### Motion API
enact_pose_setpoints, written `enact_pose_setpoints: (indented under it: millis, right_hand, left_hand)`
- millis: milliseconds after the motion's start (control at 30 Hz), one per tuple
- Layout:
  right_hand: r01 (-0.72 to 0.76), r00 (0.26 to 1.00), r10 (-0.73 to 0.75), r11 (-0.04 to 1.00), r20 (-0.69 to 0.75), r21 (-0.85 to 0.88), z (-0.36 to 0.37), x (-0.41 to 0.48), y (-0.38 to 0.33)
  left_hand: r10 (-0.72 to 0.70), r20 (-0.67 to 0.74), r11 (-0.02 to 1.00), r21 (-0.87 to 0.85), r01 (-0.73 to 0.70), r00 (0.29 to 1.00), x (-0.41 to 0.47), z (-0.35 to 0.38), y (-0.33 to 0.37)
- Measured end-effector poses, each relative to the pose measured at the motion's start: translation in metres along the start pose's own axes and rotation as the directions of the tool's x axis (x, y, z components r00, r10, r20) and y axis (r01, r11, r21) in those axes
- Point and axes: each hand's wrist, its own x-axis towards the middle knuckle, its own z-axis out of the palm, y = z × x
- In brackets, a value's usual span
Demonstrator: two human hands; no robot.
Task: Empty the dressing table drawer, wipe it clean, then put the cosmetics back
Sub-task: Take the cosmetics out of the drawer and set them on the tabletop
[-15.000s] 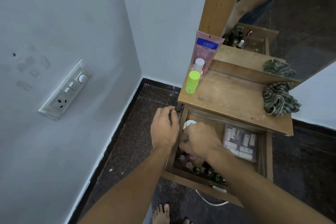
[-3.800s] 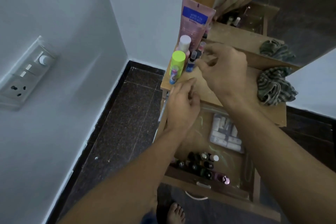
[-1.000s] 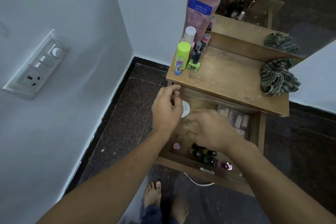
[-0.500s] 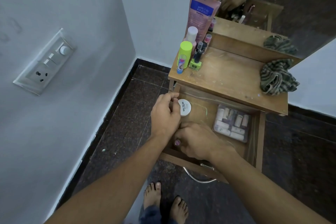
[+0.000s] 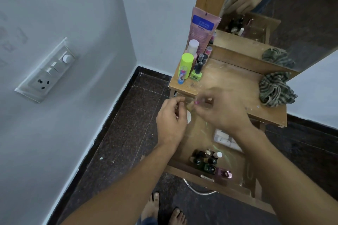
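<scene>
The wooden drawer (image 5: 184, 169) stands pulled out below the dressing table top (image 5: 232, 82). Several nail polish bottles (image 5: 206, 162) lie at its front, and a clear packet of small white items (image 5: 225, 139) lies further back. My right hand (image 5: 219, 111), blurred, is raised at the table's front edge and pinches a small pink-capped bottle (image 5: 197, 102). My left hand (image 5: 171, 118) hovers over the drawer's left rim, fingers curled, and partly hides a round white lid (image 5: 189, 118). On the table's left corner stand a pink tube (image 5: 202, 29), a lime-capped bottle (image 5: 187, 65), a green nail polish (image 5: 196, 74) and other small bottles.
A crumpled striped cloth (image 5: 274, 90) lies on the table's right side. A mirror (image 5: 285, 9) rises behind it. The grey wall at left carries a switch and socket plate (image 5: 48, 71). Dark tiled floor surrounds the table; my bare feet (image 5: 162, 212) stand below the drawer.
My right hand rose from the drawer's front to the table edge, carrying a pink-capped bottle. My left hand stayed by the drawer's left rim. More small bottles stand on the table than 15 seconds ago.
</scene>
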Motion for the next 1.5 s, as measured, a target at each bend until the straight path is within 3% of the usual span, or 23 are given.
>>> enact_pose_setpoints:
  millis: [200, 833, 1200, 1267, 1367, 1500]
  right_hand:
    - [-0.11, 0.987, 0.109, 0.994, -0.119, 0.003, -0.018, 0.049, -0.006]
    - [-0.188, 0.98, 0.18, 0.979, -0.087, -0.085, -0.001, 0.084, -0.01]
    - [-0.257, 0.962, 0.25, 0.965, -0.112, -0.053, -0.02, 0.041, -0.005]
    - [-0.294, 0.955, 0.292, 0.955, -0.046, -0.048, -0.016, 0.012, 0.007]
    - [-0.277, 0.937, 0.299, 0.951, 0.182, -0.137, -0.003, -0.028, 0.026]
    - [-0.101, 0.848, 0.245, 0.945, 0.47, -0.311, 0.008, -0.052, 0.038]
  left_hand:
    - [0.044, -0.045, 0.999, 0.011, -0.044, 0.998, 0.016, 0.019, 0.017]
    - [0.026, 0.01, 0.995, 0.092, -0.027, 1.0, 0.033, 0.041, 0.014]
    - [0.064, 0.03, 0.994, 0.091, -0.067, 0.997, 0.032, 0.039, 0.01]
    - [0.08, 0.033, 0.995, 0.053, -0.082, 0.996, 0.027, 0.036, 0.007]
    - [0.095, 0.07, 0.995, 0.005, -0.096, 0.993, 0.014, 0.03, 0.003]
    - [0.065, 0.165, 0.997, 0.025, -0.07, 0.984, -0.006, 0.023, -0.002]
